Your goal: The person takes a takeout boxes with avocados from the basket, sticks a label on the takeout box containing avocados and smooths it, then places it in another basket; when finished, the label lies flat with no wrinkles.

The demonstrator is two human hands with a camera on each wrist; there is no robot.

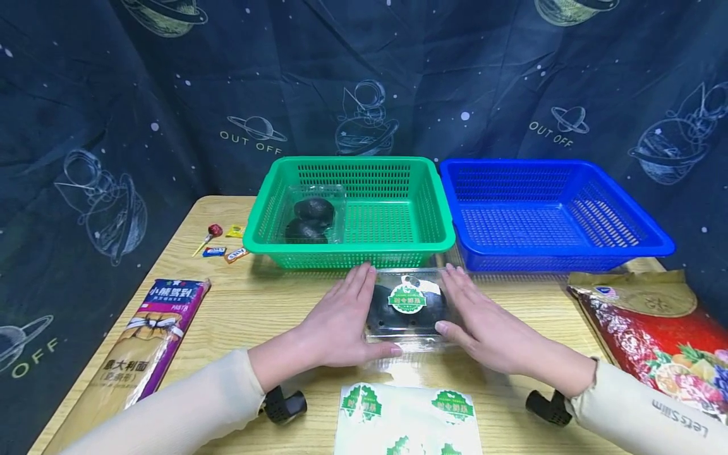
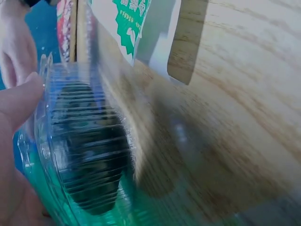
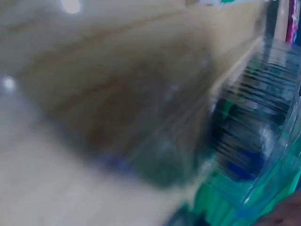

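Both hands flank a clear plastic box (image 1: 411, 323) that sits around the middle of the bench (image 1: 267, 322), in front of the green basket (image 1: 349, 247). The left hand (image 1: 341, 321) lies along the box's left side, fingers straight and together, thumb spread out along the near edge. The right hand (image 1: 486, 323) does the same on the right side, its fingers extended and its thumb at the near right corner. Neither has its fingers curled round the box; they press it from either side. Dark contents show through the plastic, and a green and white round sticker (image 1: 407, 299) is on the lid. The right wrist view is blurred, so I cannot tell whether the box rests on the bench or sits just above it.

The green basket stands at the bench's far edge with another clear box (image 1: 338, 218) of dark, rounded items in its left part. A blue basket (image 1: 563, 253) adjoins it toward the far right corner. A sheet of stickers (image 1: 406, 414) lies at the near edge, a pasta pack (image 1: 145, 347) along the left edge, a red bag (image 1: 662, 328) by the right edge, and a lollipop (image 1: 214, 231) near the far left corner.
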